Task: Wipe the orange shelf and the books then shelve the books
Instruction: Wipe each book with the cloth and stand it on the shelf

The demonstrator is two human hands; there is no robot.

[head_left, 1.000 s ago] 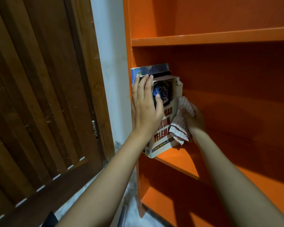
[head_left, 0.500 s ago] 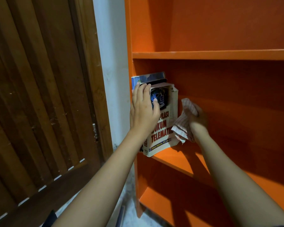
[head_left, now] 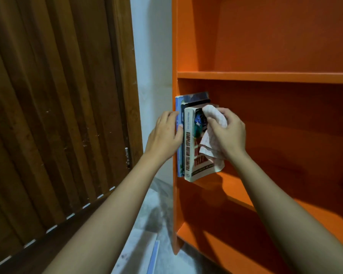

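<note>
Orange all over, the flat-boarded shelf (head_left: pixel 265 77) carries upright paperback books (head_left: pixel 187 143) at its left end (spines outward); the left hand (head_left: pixel 165 135) presses flat against them, and the right hand (head_left: pixel 229 133) grips a crumpled white cloth (head_left: pixel 210 143) against the outermost cover.

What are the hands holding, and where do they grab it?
Right hand grips the cloth by its bunched middle, against the white book. Left hand holds nothing, pressing the book spines.
</note>
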